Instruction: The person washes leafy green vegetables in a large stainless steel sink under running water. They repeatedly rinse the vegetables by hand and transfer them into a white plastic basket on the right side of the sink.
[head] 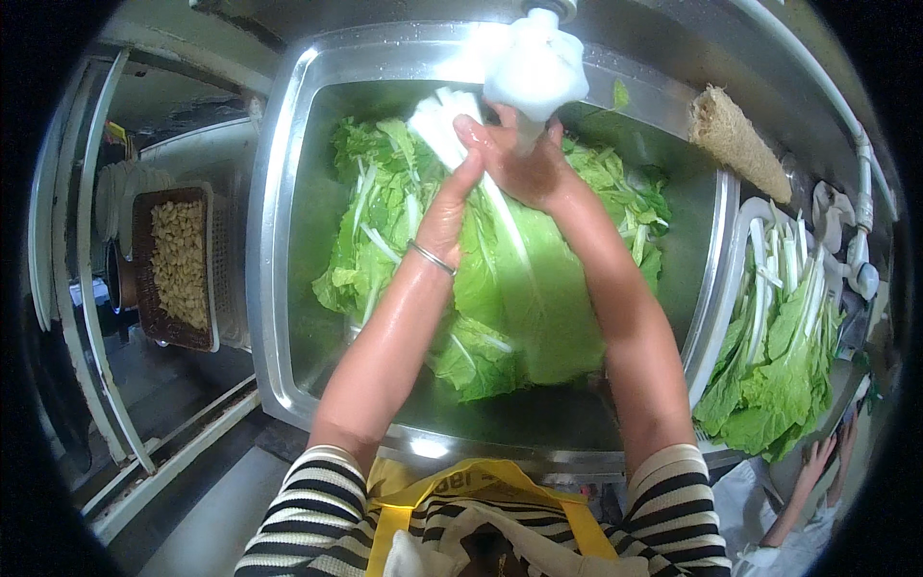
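Observation:
A bunch of leafy greens with white stems (441, 133) is raised over a water-filled steel sink, its broad leaves (533, 296) hanging toward me. My left hand (460, 198) grips the bunch just below the stem ends, thumb on top. Against the stems lies the thumb of my right hand (530, 162), directly under the running water. The white-wrapped tap (537, 68) hides part of its fingers, so its hold is unclear. More loose greens (378, 216) float around both forearms.
The steel sink's rim (270, 288) surrounds the water. On the right are a loofah (739, 144) and a white basket (753, 209) of greens. Leftward, a brown basket (144, 288) holds pale pieces beside a metal rack (94, 252). Another person's hand (818, 458) shows at lower right.

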### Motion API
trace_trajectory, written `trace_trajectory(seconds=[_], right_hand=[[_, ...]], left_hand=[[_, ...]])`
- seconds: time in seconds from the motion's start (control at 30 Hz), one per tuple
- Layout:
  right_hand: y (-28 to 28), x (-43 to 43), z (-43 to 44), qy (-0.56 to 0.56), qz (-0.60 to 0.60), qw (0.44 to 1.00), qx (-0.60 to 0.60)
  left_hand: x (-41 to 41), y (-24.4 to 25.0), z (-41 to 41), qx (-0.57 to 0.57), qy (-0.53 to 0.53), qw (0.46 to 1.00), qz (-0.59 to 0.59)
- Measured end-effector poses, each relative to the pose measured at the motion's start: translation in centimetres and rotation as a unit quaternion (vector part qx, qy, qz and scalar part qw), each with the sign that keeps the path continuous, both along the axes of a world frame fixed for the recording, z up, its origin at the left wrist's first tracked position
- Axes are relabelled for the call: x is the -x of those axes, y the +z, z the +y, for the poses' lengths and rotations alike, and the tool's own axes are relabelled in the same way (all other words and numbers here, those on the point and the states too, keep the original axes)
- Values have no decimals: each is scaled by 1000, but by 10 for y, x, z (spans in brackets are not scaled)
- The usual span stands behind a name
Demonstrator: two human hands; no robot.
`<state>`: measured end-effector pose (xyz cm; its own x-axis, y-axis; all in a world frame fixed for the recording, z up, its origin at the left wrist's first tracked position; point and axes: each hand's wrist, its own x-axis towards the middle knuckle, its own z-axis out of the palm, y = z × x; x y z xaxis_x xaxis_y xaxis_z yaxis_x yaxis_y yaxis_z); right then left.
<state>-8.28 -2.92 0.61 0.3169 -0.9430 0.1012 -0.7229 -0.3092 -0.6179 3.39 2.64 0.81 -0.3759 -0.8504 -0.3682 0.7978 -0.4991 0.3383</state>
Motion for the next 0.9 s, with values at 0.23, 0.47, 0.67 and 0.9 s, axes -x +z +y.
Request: trace_trajectory(seconds=[0.23,0.47,0.67,0.9], right_hand=[[43,44,-4,-25,-84,969,-230],[72,87,58,-197,-49,979,19],[106,71,79,5,39,999,7],[81,48,111,95,-182,977,-66]], left_hand=[[-9,5,-10,-14,176,983,-44],[14,20,-18,-50,261,956,-128],[40,24,1,19,174,971,-163],[32,65,77,81,5,968,-237]])
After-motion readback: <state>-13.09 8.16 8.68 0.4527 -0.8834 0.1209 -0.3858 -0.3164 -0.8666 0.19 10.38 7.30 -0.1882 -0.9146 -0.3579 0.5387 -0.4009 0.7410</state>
